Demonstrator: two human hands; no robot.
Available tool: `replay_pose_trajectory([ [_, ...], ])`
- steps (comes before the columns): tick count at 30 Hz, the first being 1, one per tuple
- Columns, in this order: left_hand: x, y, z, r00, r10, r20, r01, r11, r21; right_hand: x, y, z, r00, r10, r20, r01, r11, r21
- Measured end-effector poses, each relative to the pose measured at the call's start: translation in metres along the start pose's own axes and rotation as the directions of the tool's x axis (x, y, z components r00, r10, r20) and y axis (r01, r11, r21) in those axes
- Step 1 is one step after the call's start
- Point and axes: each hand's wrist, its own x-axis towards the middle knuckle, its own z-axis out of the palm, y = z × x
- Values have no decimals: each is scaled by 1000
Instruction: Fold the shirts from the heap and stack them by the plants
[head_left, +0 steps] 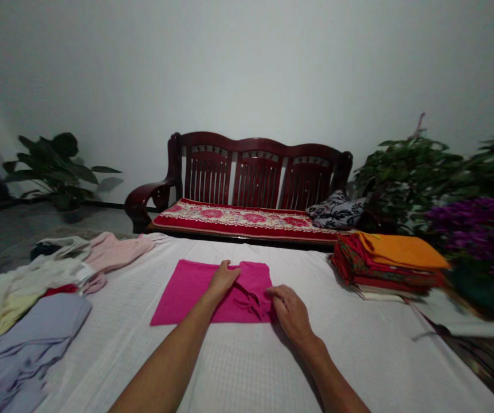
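A magenta cloth (187,289) lies partly folded on the white sheet (247,361) that covers the table. My left hand (222,279) rests on its middle, fingers curled onto a raised fold. At the cloth's right edge my right hand (289,310) pinches the bunched fabric with its fingers closed.
A loose heap of pale, pink and lavender garments (27,298) covers the table's left side. A folded stack topped by an orange cloth (391,261) sits at the right. Behind the table stand a dark wooden bench (247,183) and potted plants (436,178).
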Motion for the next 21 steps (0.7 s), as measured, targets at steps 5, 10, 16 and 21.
replay_pose_trajectory([
  [5, 10, -1, 2, 993, 109, -35, -97, 961, 260, 32, 9, 2, 998, 28, -52, -30, 999, -45],
  [10, 5, -7, 3, 984, 178, -31, -149, 896, 418, 54, 5, 21, 980, -4, 200, 62, 956, -287],
  [16, -5, 0, -2, 945, 322, -60, -228, 777, 586, 59, 12, 36, 927, 132, 353, 0, 937, -350],
  [21, -13, 5, 12, 779, 606, 160, -583, 607, 539, 54, 23, 31, 951, 156, 267, -120, 982, -147],
])
